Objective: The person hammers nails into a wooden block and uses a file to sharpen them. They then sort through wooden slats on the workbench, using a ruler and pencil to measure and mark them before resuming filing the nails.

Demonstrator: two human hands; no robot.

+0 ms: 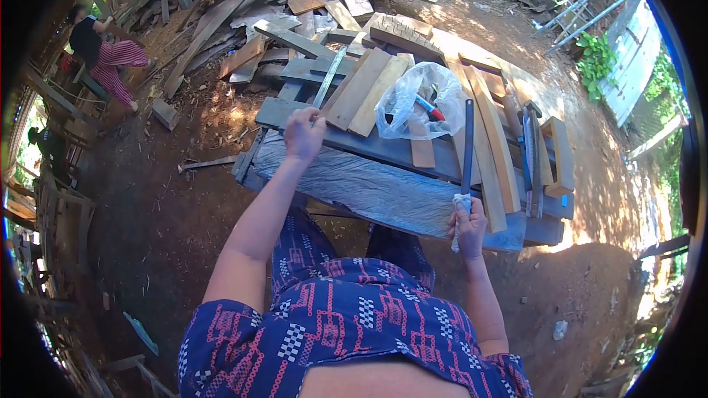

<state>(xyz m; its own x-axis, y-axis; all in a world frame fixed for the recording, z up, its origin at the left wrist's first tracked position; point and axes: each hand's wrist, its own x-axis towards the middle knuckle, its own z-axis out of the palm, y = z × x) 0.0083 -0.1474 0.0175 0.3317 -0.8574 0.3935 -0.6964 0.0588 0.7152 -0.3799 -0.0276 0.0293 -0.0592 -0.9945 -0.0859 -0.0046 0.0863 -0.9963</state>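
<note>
My right hand (467,228) is wrapped around the white cloth-bound handle of a long, narrow dark blade (468,144). The blade points up and away over the front right of the workbench (354,184). Near the bench's left front edge, my left hand (304,135) has its fingers curled together at the lower end of a metal ruler (331,77); I cannot tell what is inside them. Between the hands, wooden boards (369,92) lie side by side. A clear plastic bag (402,114) on them contains a red-and-blue marker (430,108).
At the bench's right end are a handsaw (528,151) and a wooden frame piece (558,158). Long strips (490,133) lie beside the bag. Scrap planks (302,0) are piled behind. A person (107,51) in striped trousers is at the far left.
</note>
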